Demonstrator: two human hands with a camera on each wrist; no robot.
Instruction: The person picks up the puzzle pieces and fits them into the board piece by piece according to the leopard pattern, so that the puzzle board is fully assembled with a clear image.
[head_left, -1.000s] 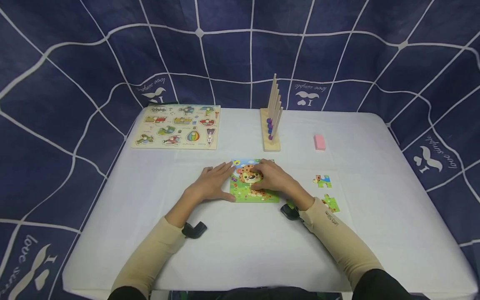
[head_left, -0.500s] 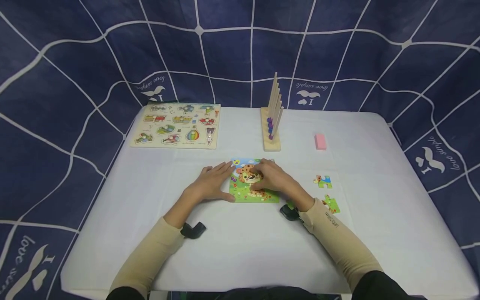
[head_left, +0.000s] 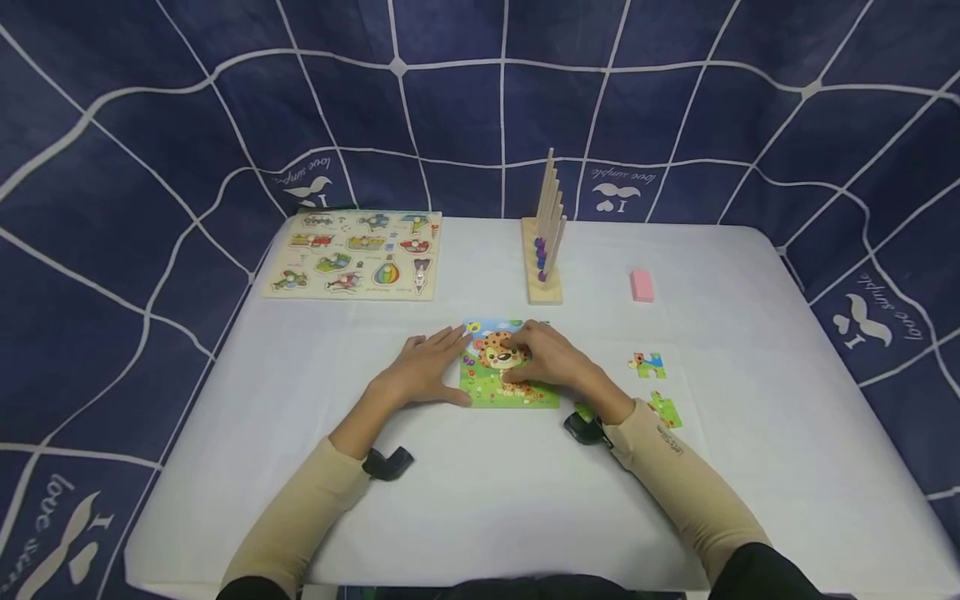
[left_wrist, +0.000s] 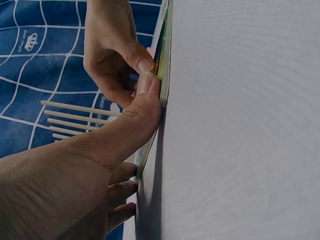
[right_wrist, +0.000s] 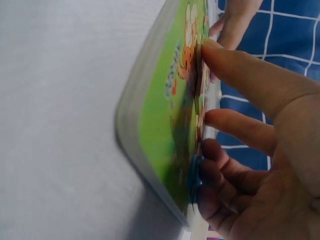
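Note:
A jigsaw puzzle board (head_left: pixel 487 387) with a cartoon leopard on green and blue lies flat on the white table. The left hand (head_left: pixel 422 367) rests along its left side, thumb at the lower corner and fingers at the upper corner. Over the right half of the board, the right hand (head_left: pixel 553 357) pinches a puzzle piece (right_wrist: pixel 199 75) between thumb and fingers; in the right wrist view its edge sits slightly raised. Two loose puzzle pieces lie to the right, one blue and green (head_left: pixel 649 365), one mostly green (head_left: pixel 666 408). Another green piece (head_left: pixel 583 412) is partly hidden by the right wrist.
A wooden knob puzzle (head_left: pixel 352 289) with vehicle pictures lies at the back left. Behind the board stands a wooden peg stand (head_left: pixel 544 293) with upright rods and several purple and blue beads. A pink block (head_left: pixel 642 286) sits at the back right.
Both hands stay in nearly the same place at the board. The right thumb and fingers shift only very slightly; the whole head view moves a little.

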